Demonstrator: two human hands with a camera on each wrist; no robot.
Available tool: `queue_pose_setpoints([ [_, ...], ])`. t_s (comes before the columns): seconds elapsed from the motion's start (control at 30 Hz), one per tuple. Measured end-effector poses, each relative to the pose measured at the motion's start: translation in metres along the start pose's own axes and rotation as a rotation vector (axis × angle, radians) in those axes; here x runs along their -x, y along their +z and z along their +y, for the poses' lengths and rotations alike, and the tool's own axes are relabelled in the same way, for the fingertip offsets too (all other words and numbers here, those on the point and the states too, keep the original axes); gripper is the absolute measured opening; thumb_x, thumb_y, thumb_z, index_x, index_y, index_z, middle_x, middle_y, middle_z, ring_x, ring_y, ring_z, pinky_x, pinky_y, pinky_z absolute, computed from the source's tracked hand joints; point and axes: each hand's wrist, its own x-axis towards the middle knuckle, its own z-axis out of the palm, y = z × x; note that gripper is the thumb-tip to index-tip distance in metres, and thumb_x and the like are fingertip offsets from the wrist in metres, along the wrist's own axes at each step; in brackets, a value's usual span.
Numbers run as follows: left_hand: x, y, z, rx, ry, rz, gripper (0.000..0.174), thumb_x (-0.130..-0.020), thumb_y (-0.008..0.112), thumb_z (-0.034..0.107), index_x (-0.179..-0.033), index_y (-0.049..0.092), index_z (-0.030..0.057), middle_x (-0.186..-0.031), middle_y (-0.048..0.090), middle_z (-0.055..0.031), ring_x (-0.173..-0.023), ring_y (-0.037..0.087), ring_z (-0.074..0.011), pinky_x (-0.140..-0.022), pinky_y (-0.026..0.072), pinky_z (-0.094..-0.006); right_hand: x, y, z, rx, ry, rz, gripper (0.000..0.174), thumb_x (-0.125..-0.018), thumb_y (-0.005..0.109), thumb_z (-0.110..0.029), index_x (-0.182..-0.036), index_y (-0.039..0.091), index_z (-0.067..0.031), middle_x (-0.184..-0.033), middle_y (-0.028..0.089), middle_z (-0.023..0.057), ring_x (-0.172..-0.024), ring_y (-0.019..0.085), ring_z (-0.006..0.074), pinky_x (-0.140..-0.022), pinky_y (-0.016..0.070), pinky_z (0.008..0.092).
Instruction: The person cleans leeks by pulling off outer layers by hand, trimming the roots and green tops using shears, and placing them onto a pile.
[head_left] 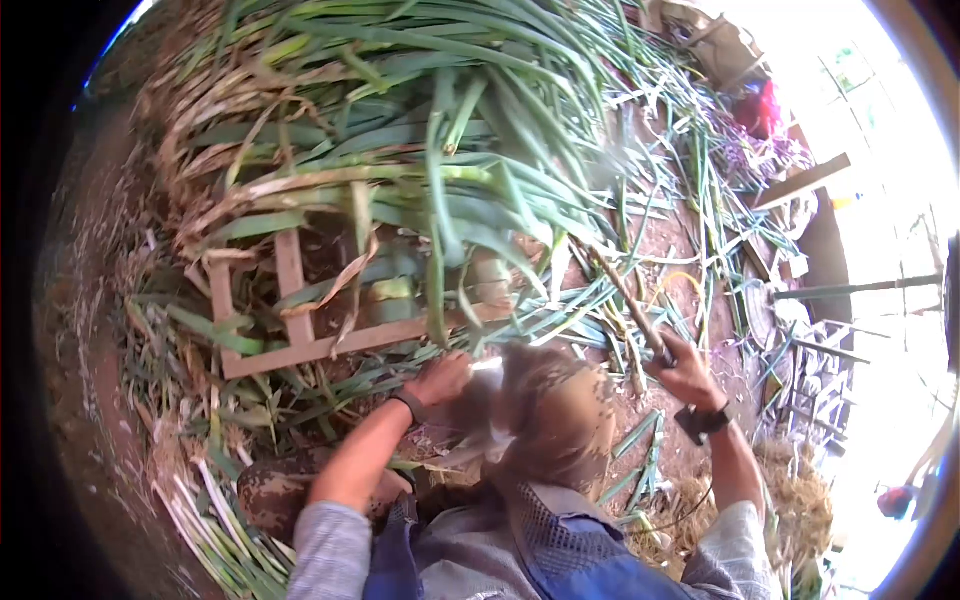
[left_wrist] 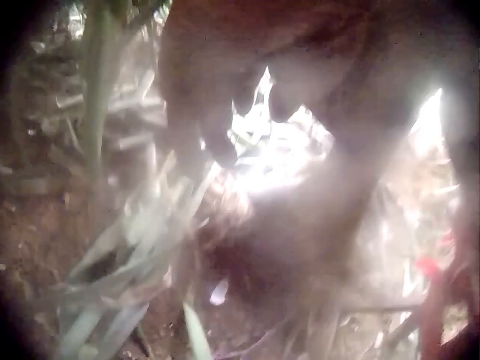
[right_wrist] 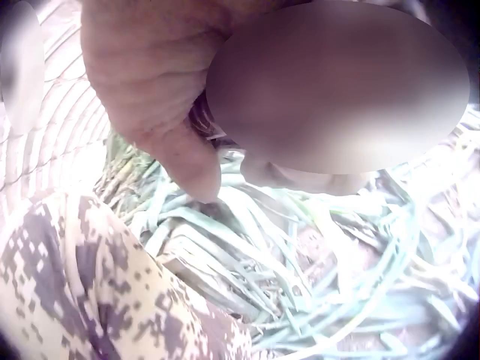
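In the head view my left hand (head_left: 443, 380) is just below a wooden frame (head_left: 385, 338), beside the hanging tip of a long green leek leaf (head_left: 437, 290). Its fingers look bent, but I cannot tell whether they hold anything; the left wrist view is badly blurred. My right hand (head_left: 688, 375) grips the dark handle of a long, thin brown tool (head_left: 625, 290) that slants up and left. In the right wrist view the thumb (right_wrist: 187, 161) and fingers curl inward, with a blurred oval covering much of the grip.
A large heap of leeks (head_left: 400, 120) lies over the wooden frame. Cut leaves (head_left: 640, 450) litter the brown ground. Trimmed white stalks (head_left: 220, 510) lie at lower left. A pile of roots (head_left: 795, 500) is at right. A camouflage-clad knee (right_wrist: 97, 285) is close to the right hand.
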Motion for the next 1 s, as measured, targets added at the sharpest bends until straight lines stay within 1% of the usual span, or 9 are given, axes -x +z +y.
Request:
queue_pose_setpoints([
  [0.1, -0.020, 0.065, -0.027, -0.116, -0.102, -0.027, 0.034, -0.086, 0.058, 0.017, -0.118, 0.058, 0.0059, -0.114, 0.061, -0.0217, -0.097, 0.062, -0.0408, -0.080, 0.0492, -0.0527, 0.028, 0.030, 0.069, -0.104, 0.182, -0.037, 0.027, -0.083, 0.073, -0.017, -0.104, 0.065, -0.0015, -0.078, 0.059, 0.0008, -0.073, 0.053, 0.0091, -0.063, 0.0453, 0.0309],
  [0.17, -0.020, 0.074, -0.022, -0.080, -0.179, -0.097, 0.064, -0.085, 0.060, 0.018, -0.144, 0.037, 0.0102, -0.119, 0.060, -0.0255, -0.094, 0.064, -0.0422, -0.079, 0.0506, -0.0540, 0.042, 0.047, 0.084, -0.237, 0.267, -0.053, 0.031, -0.082, 0.074, -0.020, -0.102, 0.063, 0.0014, -0.078, 0.058, 0.0008, -0.074, 0.054, 0.0107, -0.066, 0.0451, 0.0293],
  [0.27, -0.027, 0.087, -0.019, 0.084, -0.344, -0.163, 0.070, -0.084, 0.066, 0.015, -0.146, 0.034, 0.0148, -0.112, 0.058, -0.0228, -0.092, 0.062, -0.0427, -0.082, 0.0487, -0.0520, 0.040, 0.070, 0.101, -0.284, 0.294, -0.059, 0.027, -0.083, 0.075, -0.021, -0.099, 0.064, -0.0030, -0.073, 0.052, -0.0041, -0.065, 0.047, 0.0064, -0.058, 0.0394, 0.0251],
  [0.43, -0.036, 0.108, -0.042, 0.017, 0.023, 0.282, 0.040, -0.080, 0.067, 0.009, -0.115, 0.050, 0.0081, -0.101, 0.051, -0.0230, -0.093, 0.052, -0.0490, -0.076, 0.0456, -0.0552, 0.024, 0.096, 0.103, -0.432, 0.493, -0.033, 0.026, -0.082, 0.072, -0.021, -0.097, 0.063, -0.0015, -0.072, 0.055, -0.0016, -0.058, 0.048, 0.0079, -0.051, 0.0388, 0.0258],
  [0.57, -0.050, 0.102, -0.029, 0.151, 0.116, 0.242, 0.040, -0.080, 0.066, 0.008, -0.117, 0.051, 0.0053, -0.110, 0.057, -0.0265, -0.098, 0.057, -0.0476, -0.079, 0.0475, -0.0530, 0.034, 0.128, 0.121, -0.520, 0.516, -0.020, 0.023, -0.083, 0.072, -0.022, -0.094, 0.063, -0.0035, -0.072, 0.055, -0.0023, -0.063, 0.049, 0.0073, -0.056, 0.0408, 0.0254],
  [0.67, -0.042, 0.060, 0.023, 0.127, -0.057, -0.025, 0.038, -0.081, 0.062, 0.004, -0.118, 0.052, 0.0039, -0.115, 0.059, -0.0263, -0.101, 0.060, -0.0444, -0.081, 0.0485, -0.0511, 0.041, 0.140, 0.112, -0.609, 0.516, -0.023, 0.021, -0.084, 0.071, -0.023, -0.092, 0.063, -0.0048, -0.069, 0.053, -0.0024, -0.057, 0.047, 0.0072, -0.048, 0.0390, 0.0253],
  [0.8, -0.042, 0.005, 0.041, 0.034, 0.362, 0.204, 0.027, -0.083, 0.055, 0.002, -0.110, 0.054, 0.0011, -0.098, 0.059, -0.0244, -0.085, 0.059, -0.0451, -0.075, 0.0492, -0.0509, 0.046, 0.149, 0.114, -0.656, 0.546, 0.025, 0.022, -0.086, 0.069, -0.024, -0.095, 0.061, -0.0057, -0.065, 0.050, -0.0011, -0.046, 0.044, 0.0085, -0.040, 0.0368, 0.0271],
  [0.93, -0.038, -0.138, 0.154, -0.409, 0.050, 0.086, 0.011, -0.088, 0.056, 0.011, -0.091, 0.056, 0.0005, -0.084, 0.056, -0.0167, -0.069, 0.059, -0.0348, -0.062, 0.0512, -0.0440, 0.047, 0.152, 0.119, -0.710, 0.529, 0.042, 0.017, -0.087, 0.067, -0.019, -0.095, 0.058, -0.0063, -0.064, 0.051, 0.0009, -0.043, 0.042, 0.0084, -0.037, 0.0339, 0.0263],
  [1.0, -0.032, -0.173, 0.163, -0.411, 0.234, 0.255, 0.012, -0.090, 0.055, 0.011, -0.090, 0.060, 0.0000, -0.083, 0.059, -0.0186, -0.072, 0.061, -0.0350, -0.062, 0.0509, -0.0438, 0.049, 0.147, 0.118, -0.705, 0.519, 0.067, 0.020, -0.088, 0.069, -0.022, -0.095, 0.058, -0.0066, -0.064, 0.052, 0.0010, -0.043, 0.043, 0.0087, -0.037, 0.0350, 0.0266],
])
